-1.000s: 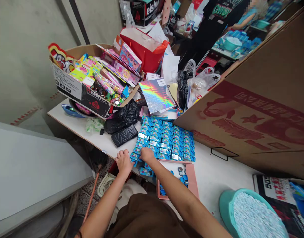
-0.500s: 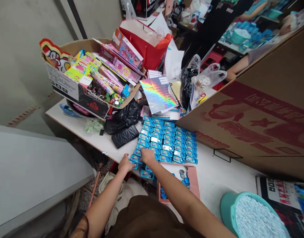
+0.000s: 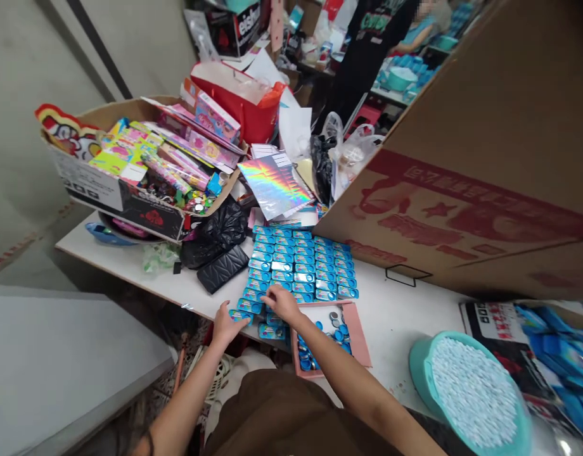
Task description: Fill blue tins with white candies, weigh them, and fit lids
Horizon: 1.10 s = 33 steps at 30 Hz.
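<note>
Several small blue tins [image 3: 303, 263] lie in neat rows on the white table [image 3: 400, 316]. At the near left corner of the rows, my left hand [image 3: 225, 324] rests at the table's edge, its fingers closed on one blue tin. My right hand [image 3: 282, 303] lies over the front row beside it, fingers bent and touching the tins; whether it grips one I cannot make out. Just right of my right forearm sits a pink tray [image 3: 355, 329] with more blue tins and small round pieces.
A big cardboard box [image 3: 462, 190] fills the right. A teal tub [image 3: 467, 392] of white pellets stands near right. A black wallet [image 3: 222, 269], black bag [image 3: 215, 231], holographic sheet [image 3: 272, 183] and toy-filled carton [image 3: 125, 177] crowd the back left. A person stands far behind.
The view has swung left and down a little. My left hand slid from the table's edge onto a tin at the rows' corner; my right hand stays on the front row.
</note>
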Motion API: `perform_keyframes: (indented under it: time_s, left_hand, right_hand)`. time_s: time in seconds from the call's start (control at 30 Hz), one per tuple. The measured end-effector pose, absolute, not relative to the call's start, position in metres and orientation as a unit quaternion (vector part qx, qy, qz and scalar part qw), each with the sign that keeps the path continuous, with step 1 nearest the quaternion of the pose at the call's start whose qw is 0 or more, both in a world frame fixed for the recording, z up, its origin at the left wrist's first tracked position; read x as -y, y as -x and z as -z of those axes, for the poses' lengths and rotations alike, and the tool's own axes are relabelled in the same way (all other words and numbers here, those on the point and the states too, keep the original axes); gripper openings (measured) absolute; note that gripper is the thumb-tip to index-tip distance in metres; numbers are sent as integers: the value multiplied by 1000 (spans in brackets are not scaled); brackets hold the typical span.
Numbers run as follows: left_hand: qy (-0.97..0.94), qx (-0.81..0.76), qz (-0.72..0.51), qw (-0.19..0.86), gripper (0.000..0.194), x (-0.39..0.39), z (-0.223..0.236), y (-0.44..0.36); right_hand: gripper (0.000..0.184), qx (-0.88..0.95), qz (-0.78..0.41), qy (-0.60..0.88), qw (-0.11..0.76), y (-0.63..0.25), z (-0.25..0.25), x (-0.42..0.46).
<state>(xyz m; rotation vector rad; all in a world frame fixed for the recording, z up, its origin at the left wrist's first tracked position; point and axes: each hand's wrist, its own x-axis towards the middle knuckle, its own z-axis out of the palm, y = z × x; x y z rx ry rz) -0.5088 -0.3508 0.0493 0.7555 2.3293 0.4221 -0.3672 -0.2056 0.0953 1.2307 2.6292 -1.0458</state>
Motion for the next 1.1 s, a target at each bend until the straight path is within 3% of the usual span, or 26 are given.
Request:
perform_keyframes:
  time_s: [0.1, 0.17, 0.23, 0.33, 0.43, 0.5, 0.83, 1.0, 1.1]
  left_hand:
    - [-357, -888, -232, 173, 60, 359, -68, 487]
    - [-398, -862, -256, 182, 45, 356, -83, 464]
    - [-436, -823, -222, 288, 37, 346, -96, 437]
    - [-491, -756, -84, 426, 41, 324, -104, 399]
    - [-544, -715, 19, 439, 41, 303, -106, 378]
    - [-562, -708, 42, 425, 38, 292, -108, 376]
    - [-571, -774, 44, 271, 43, 188, -147, 444]
    - [-548, -798, 54, 244, 39, 132, -137, 465]
    - [-536, -808, 54, 239, 38, 118, -130, 460]
  right_hand:
    - [27, -775, 322, -517, -166, 301, -103, 201]
    - [30, -718, 265, -606, -216, 248, -105, 201]
    - [35, -672, 183, -686, -207, 198, -101, 207]
    - [44, -639, 124, -752, -107, 149, -88, 225]
    - [34, -616, 190, -765, 13, 132, -77, 243]
    - [28, -610, 217, -761, 34, 131, -75, 248]
    - [33, -646, 321, -672, -169, 169, -103, 167]
    - [41, -753, 204, -600, -179, 215, -103, 115]
    - [39, -810, 213, -531, -131, 236, -102, 92]
